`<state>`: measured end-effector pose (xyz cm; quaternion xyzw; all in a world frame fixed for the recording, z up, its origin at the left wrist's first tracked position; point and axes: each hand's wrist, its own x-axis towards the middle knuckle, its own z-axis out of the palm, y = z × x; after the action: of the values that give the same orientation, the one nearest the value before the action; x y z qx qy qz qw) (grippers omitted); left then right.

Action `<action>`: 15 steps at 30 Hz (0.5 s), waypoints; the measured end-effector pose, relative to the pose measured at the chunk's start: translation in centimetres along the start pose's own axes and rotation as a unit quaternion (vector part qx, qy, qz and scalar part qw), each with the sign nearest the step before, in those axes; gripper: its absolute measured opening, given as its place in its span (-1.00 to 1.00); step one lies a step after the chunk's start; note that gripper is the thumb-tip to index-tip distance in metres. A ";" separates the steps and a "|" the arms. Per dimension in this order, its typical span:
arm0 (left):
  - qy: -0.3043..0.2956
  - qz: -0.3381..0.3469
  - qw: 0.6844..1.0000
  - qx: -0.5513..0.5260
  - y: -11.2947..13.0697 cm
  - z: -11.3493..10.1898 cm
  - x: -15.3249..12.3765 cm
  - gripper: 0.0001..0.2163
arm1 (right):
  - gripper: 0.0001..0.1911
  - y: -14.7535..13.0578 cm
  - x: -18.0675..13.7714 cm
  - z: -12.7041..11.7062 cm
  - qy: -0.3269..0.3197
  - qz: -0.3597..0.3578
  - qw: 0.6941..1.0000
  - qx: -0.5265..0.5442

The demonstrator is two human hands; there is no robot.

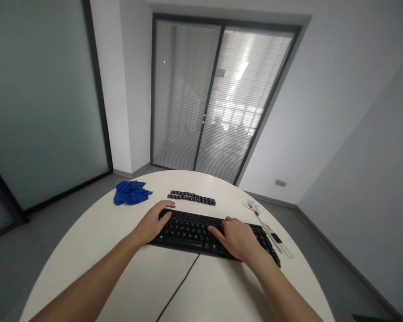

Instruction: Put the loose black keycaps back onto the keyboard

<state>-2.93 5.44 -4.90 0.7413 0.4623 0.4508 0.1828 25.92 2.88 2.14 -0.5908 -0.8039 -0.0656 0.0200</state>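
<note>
A black computer keyboard (188,230) lies across the round table in front of me, its cable (181,284) running from the near edge towards me. At its left end, my left hand (153,223) grips the far corner, thumb over the top and fingers along the edge. My right hand (237,236) lies over the right-hand part, the thumb stretched across the keys and the fingers bent towards the far edge. Part of the keys is hidden under this hand. Loose black keycaps (192,197) sit in two rows just beyond the keyboard.
A crumpled blue cloth (130,192) lies at the far left of the white table (87,250). To the right are a white brush-like tool with a long handle (264,226), a small black-and-wire tool (277,239) and some whitish crumpled material (253,205). Glass doors (221,98) stand behind.
</note>
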 end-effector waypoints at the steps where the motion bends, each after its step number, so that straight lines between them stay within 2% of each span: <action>1: 0.015 -0.009 1.000 -0.016 -0.1 0.0 0.1 -0.74 | -0.31 -0.2 0.5 0.0 -0.005 0.008 1.000 -0.010; 4: 0.035 -0.036 0.998 -0.042 -0.4 -0.2 0.2 -0.71 | -0.36 -0.5 2.2 0.8 0.002 0.053 0.998 -0.030; 8: 0.036 -0.057 0.996 -0.052 -0.2 0.0 0.1 -0.72 | -0.63 0.2 3.6 3.3 0.072 0.055 0.996 0.005; 10: 0.041 -0.072 0.994 -0.066 0.1 0.4 0.1 -0.72 | -0.66 1.1 3.9 4.4 0.083 0.038 0.995 0.026; 15: 0.038 -0.087 0.991 -0.094 0.7 1.7 0.2 -0.73 | -0.64 3.5 4.0 5.4 0.093 0.079 0.990 0.069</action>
<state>-1.15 5.49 -5.20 0.6603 0.4867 0.5027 0.2727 28.30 8.44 -2.49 -0.6407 -0.7522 -0.0626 0.1404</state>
